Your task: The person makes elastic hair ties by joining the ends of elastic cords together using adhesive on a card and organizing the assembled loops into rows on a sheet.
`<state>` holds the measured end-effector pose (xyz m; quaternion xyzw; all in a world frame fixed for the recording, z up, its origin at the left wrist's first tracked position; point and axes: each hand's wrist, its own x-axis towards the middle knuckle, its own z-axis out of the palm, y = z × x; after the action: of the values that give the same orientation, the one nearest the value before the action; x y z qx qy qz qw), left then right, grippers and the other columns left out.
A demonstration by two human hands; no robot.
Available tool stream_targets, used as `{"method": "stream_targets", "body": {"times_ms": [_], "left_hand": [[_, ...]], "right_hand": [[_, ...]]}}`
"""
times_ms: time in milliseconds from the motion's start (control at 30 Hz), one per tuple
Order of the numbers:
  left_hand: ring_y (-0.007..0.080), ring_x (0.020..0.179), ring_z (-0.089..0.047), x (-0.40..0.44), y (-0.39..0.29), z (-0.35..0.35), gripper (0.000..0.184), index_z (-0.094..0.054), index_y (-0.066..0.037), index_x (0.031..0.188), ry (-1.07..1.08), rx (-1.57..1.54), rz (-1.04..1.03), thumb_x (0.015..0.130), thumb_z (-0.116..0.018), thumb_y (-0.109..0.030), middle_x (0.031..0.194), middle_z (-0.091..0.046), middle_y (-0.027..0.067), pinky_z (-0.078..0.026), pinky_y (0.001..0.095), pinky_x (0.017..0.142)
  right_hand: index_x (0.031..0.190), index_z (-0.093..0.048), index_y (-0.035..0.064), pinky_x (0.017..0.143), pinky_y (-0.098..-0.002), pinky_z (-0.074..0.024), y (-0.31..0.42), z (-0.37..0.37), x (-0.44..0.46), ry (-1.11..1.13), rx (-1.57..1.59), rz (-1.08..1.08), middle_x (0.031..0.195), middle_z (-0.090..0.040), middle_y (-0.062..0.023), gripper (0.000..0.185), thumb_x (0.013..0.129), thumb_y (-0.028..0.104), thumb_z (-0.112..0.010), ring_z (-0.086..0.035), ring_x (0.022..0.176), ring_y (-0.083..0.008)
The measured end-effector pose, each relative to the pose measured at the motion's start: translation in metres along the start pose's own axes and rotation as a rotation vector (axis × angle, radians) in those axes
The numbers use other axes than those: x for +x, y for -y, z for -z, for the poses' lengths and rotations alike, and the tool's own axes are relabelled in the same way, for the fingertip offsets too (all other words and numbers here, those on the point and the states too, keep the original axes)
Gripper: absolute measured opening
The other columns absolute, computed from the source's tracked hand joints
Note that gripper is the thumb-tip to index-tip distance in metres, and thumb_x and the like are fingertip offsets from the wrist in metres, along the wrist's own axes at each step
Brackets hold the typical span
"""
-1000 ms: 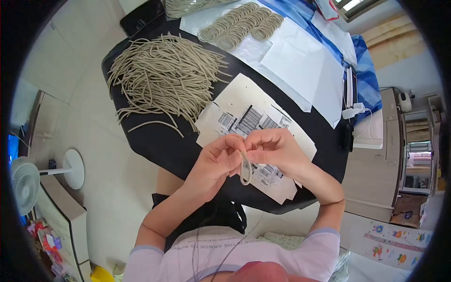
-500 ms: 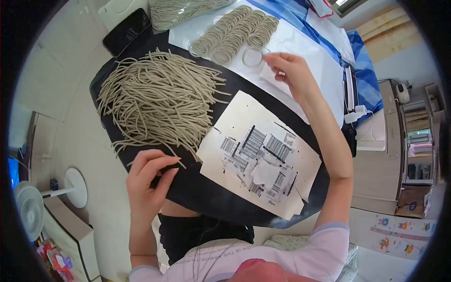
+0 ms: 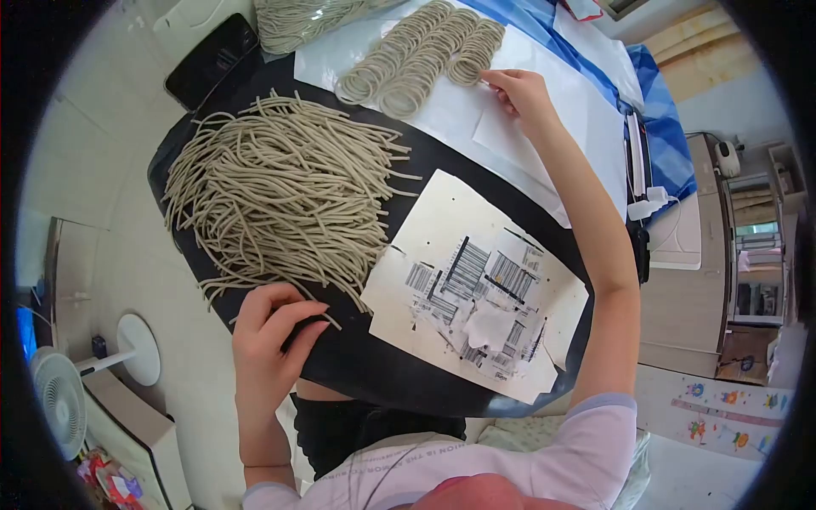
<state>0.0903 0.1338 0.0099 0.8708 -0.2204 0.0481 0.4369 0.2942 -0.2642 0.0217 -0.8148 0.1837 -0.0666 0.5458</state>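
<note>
My left hand [image 3: 274, 336] is closed in a pinch on a beige cord [image 3: 335, 322], whose short end pokes out past the fingertips. Just beyond that hand lies a big heap of loose beige cords [image 3: 280, 187]. At the far side, my right hand [image 3: 525, 95] has thumb and fingers pinched at the near end of the shortest row of cord rings [image 3: 478, 53], on the edge of a ring [image 3: 463, 73]. Two longer rows of rings [image 3: 416, 76] lean beside it on a white sheet [image 3: 544, 102].
A cardboard piece [image 3: 408, 229] with barcode labels lies on the black table [image 3: 331, 361]. A phone [image 3: 212, 64] and a clear bag of more cords [image 3: 310, 21] are at the back left. A white plug [image 3: 650, 202] sits at the right, a fan [image 3: 58, 399] at the lower left.
My right hand has moved up and slightly away, and the single ring that lay apart near it is now against the short row's end. The left hand keeps its pinch on the cord.
</note>
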Motion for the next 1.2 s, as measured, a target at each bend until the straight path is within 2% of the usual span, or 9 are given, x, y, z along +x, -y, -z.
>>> {"method": "stream_targets", "body": {"times_ms": [167,367,400,467,533,700,833,1100,1200], "left_hand": [[0.0234,0.085,-0.059,-0.001,0.004,-0.003,0.024,-0.067,-0.006,0.086,0.000,-0.031,-0.004,0.066,-0.079,0.001,0.092,-0.057,0.0072,-0.048,0.0317,0.073],[0.0265,0.083,-0.059,-0.001,-0.001,-0.003,0.019,-0.063,-0.003,0.085,-0.052,0.000,-0.047,0.071,-0.075,0.002,0.092,-0.058,0.0096,-0.048,0.0333,0.073],[0.0271,0.083,-0.058,-0.001,-0.002,-0.007,0.019,-0.062,-0.002,0.085,-0.090,0.006,-0.054,0.072,-0.075,0.003,0.092,-0.058,0.0100,-0.047,0.0340,0.072],[0.0286,0.083,-0.058,-0.001,-0.006,-0.010,0.016,-0.061,-0.001,0.085,-0.128,0.043,-0.083,0.075,-0.073,0.002,0.092,-0.058,0.0106,-0.047,0.0355,0.072],[0.0290,0.084,-0.059,-0.001,-0.009,-0.012,0.015,-0.061,-0.001,0.085,-0.136,0.063,-0.086,0.076,-0.073,0.001,0.092,-0.058,0.0106,-0.047,0.0359,0.073],[0.0292,0.085,-0.059,-0.002,-0.020,-0.018,0.015,-0.061,-0.002,0.087,-0.224,0.104,-0.107,0.077,-0.072,-0.001,0.093,-0.058,0.0106,-0.048,0.0365,0.073],[0.0295,0.087,-0.059,0.002,-0.007,-0.012,0.016,-0.062,-0.002,0.089,-0.121,0.219,-0.057,0.078,-0.072,-0.004,0.094,-0.058,0.0110,-0.048,0.0373,0.074],[0.0299,0.090,-0.059,0.004,-0.012,-0.005,0.019,-0.059,-0.001,0.084,-0.003,0.089,-0.160,0.074,-0.075,-0.003,0.095,-0.059,0.0104,-0.048,0.0353,0.078],[0.0267,0.087,-0.063,0.003,-0.019,-0.011,0.018,-0.064,-0.002,0.087,-0.102,0.212,-0.244,0.073,-0.075,0.000,0.093,-0.063,0.0094,-0.051,0.0346,0.073]], "right_hand": [[0.091,-0.072,-0.0010,0.046,-0.0220,-0.0298,-0.002,0.005,-0.001,0.011,-0.025,0.022,0.073,-0.056,0.0011,0.028,0.082,0.026,-0.076,-0.043,0.055,-0.0060],[0.096,-0.074,0.0000,0.050,-0.0222,-0.0352,0.023,0.007,-0.067,-0.096,0.024,0.268,0.075,-0.061,-0.0008,0.024,0.087,0.022,-0.070,-0.045,0.059,-0.0065],[0.097,-0.073,0.0002,0.056,-0.0225,-0.0417,0.026,0.006,-0.090,-0.046,-0.073,0.360,0.081,-0.065,-0.0016,0.021,0.091,0.018,-0.065,-0.051,0.064,-0.0068],[0.100,-0.072,0.0025,0.055,-0.0197,-0.0394,0.023,-0.001,-0.139,0.170,-0.091,0.484,0.082,-0.065,0.0000,0.018,0.092,0.016,-0.062,-0.051,0.066,-0.0026],[0.098,-0.070,0.0041,0.064,-0.0221,-0.0471,0.029,-0.005,-0.196,0.348,-0.296,0.602,0.089,-0.070,-0.0013,0.011,0.088,0.005,-0.064,-0.058,0.070,-0.0067],[0.094,-0.068,0.0056,0.054,-0.0292,-0.0486,0.018,-0.018,-0.269,0.508,-0.372,1.061,0.080,-0.064,-0.0054,0.013,0.083,0.005,-0.072,-0.063,0.067,-0.0196],[0.091,-0.065,0.0062,0.054,-0.0321,-0.0493,0.020,-0.014,-0.286,0.528,-0.407,1.089,0.079,-0.063,-0.0053,0.012,0.082,0.008,-0.072,-0.063,0.068,-0.0222],[0.090,-0.064,0.0076,0.055,-0.0341,-0.0508,0.015,0.011,-0.289,0.537,-0.363,0.981,0.079,-0.064,-0.0048,0.010,0.083,0.010,-0.071,-0.064,0.068,-0.0227],[0.096,-0.066,0.0067,0.065,-0.0344,-0.0531,0.007,0.017,-0.290,0.608,-0.360,0.851,0.087,-0.066,-0.0063,0.016,0.081,0.008,-0.072,-0.066,0.078,-0.0254]]}}
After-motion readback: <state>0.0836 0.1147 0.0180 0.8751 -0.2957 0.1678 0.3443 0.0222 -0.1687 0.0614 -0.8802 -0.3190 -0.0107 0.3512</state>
